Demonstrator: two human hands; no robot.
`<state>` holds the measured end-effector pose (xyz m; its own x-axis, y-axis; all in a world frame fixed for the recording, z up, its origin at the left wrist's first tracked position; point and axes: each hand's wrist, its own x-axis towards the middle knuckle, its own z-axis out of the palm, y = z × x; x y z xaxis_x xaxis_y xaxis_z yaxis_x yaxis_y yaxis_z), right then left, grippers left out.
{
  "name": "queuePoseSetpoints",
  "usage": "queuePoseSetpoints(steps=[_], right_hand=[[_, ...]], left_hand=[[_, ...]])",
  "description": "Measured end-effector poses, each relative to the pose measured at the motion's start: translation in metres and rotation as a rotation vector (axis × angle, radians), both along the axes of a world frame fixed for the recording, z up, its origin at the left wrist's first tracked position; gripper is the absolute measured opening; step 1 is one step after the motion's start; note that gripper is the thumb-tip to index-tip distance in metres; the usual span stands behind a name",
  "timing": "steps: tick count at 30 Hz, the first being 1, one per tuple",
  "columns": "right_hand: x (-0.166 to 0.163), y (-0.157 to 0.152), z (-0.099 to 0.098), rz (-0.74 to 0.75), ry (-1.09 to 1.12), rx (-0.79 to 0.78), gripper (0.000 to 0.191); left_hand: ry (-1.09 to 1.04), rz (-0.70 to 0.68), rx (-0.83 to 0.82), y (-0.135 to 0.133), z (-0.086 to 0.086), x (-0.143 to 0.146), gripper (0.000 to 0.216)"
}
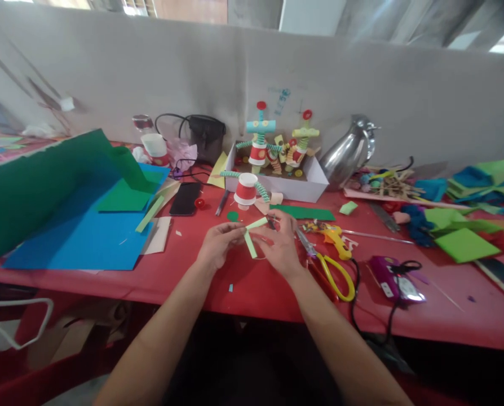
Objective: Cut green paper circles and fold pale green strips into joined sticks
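Two narrow light green paper strips (251, 246) meet at a corner in front of me, one hanging down and the other slanting up to the right. My left hand (219, 246) pinches them where they meet. Fingers of my right hand (284, 246) curl around the upper strip near its far end. Just beyond stands an upside-down red and white paper cup (246, 190) with folded green paper arms (262, 190). A small green paper disc (232, 216) lies before the cup. Yellow-handled scissors (335, 277) rest beside my right wrist.
Behind the cup, a white box (303, 189) holds several cup figures (258, 153). A steel jug (348, 151) leans at right. A yellow glue gun (337, 239) and purple device (391, 279) with a black cable lie right; blue card (87, 242) and a phone (185, 198) lie left.
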<state>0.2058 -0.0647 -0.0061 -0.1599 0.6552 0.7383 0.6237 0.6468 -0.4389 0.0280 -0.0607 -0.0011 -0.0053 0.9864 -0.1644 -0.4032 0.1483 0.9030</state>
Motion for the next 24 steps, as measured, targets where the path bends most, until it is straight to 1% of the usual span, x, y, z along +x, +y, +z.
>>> queuePoseSetpoints(steps=[1,4,9,14,18,21,24], right_hand=[[0.000,0.001,-0.001,0.004,-0.034,0.027,0.015],[-0.002,0.001,-0.003,-0.001,-0.044,0.058,0.012],[-0.002,0.000,-0.001,-0.008,-0.058,0.055,0.011],[-0.005,-0.001,-0.001,-0.027,-0.022,-0.051,0.005],[-0.008,-0.002,-0.001,-0.029,0.033,-0.129,0.004],[-0.011,-0.002,0.000,-0.039,0.078,-0.179,0.006],[-0.011,0.000,-0.001,-0.029,0.160,-0.213,0.013]], left_hand=[[0.003,-0.012,0.005,-0.001,0.001,0.000,0.032],[0.017,-0.040,0.019,-0.002,0.002,0.001,0.031],[0.057,-0.046,0.050,-0.002,-0.002,0.002,0.030],[0.070,-0.049,0.115,-0.004,-0.004,0.005,0.031],[0.105,-0.043,0.171,-0.004,-0.005,0.007,0.024],[0.135,-0.036,0.201,-0.003,-0.007,0.007,0.020],[0.147,-0.036,0.218,-0.003,-0.008,0.006,0.017]])
